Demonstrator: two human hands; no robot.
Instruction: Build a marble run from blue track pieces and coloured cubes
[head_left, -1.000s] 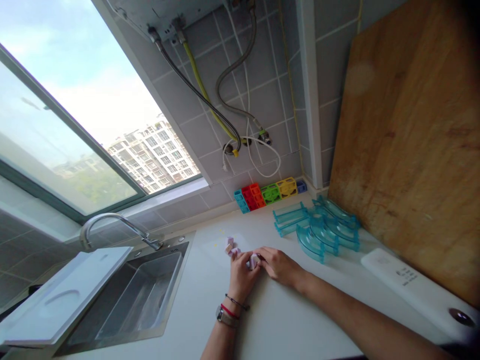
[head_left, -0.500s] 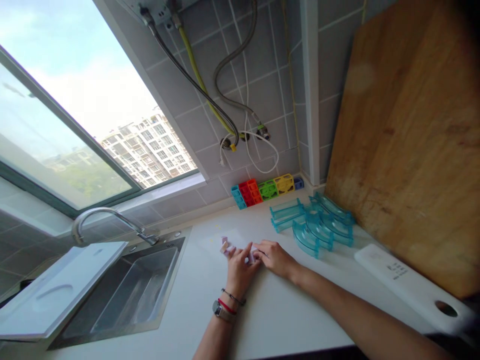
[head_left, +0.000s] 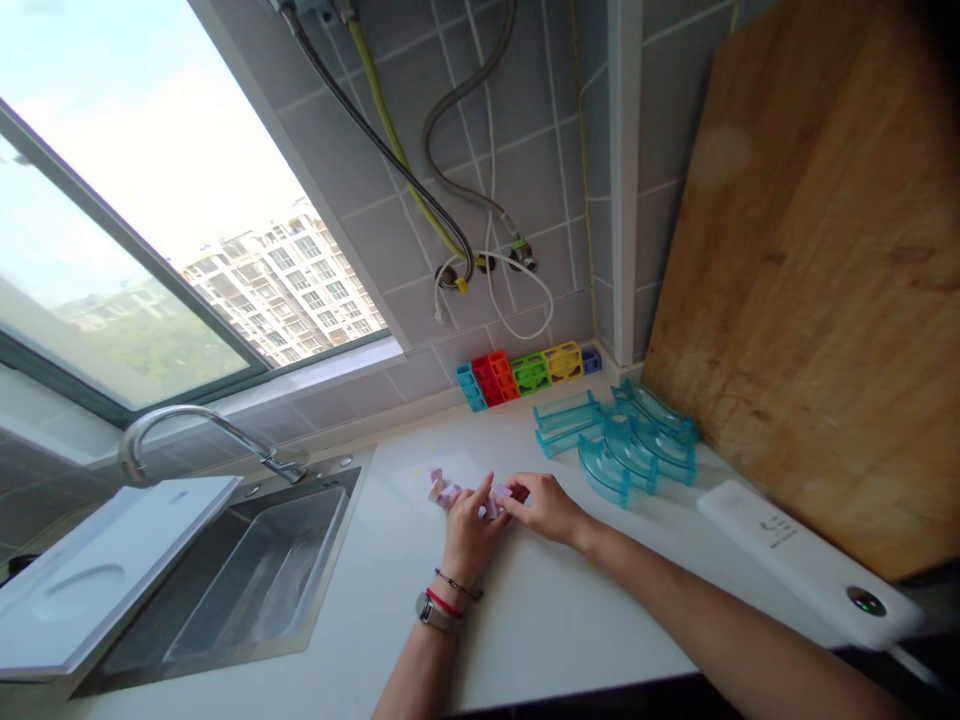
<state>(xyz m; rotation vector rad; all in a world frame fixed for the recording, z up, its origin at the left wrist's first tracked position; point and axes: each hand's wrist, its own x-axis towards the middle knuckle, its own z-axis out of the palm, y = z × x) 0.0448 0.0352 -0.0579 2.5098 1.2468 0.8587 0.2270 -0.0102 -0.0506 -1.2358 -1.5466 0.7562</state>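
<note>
Several small pale lilac blocks (head_left: 448,495) lie in a short row on the white counter, partly hidden by my hands. My left hand (head_left: 471,528) is curled low over the row, with blocks between its thumb and index finger. From the right, my right hand (head_left: 549,508) pinches a lilac block (head_left: 501,493) between thumb and fingertips, close against my left hand. The exact finger contact is small and partly covered. A watch (head_left: 435,610) and thin bands circle my left wrist.
Clear teal curved track pieces (head_left: 616,450) lie right of my hands. Coloured plastic blocks (head_left: 531,373) line the wall. A white slab-shaped device (head_left: 795,560) lies before a leaning wooden board (head_left: 810,300). The sink (head_left: 300,640), faucet (head_left: 202,415) and white panel (head_left: 112,570) are left.
The view has shifted slightly. My right fingers have lifted and bent a little, and the lilac block between them now shows more clearly. My left hand stays over the row.
</note>
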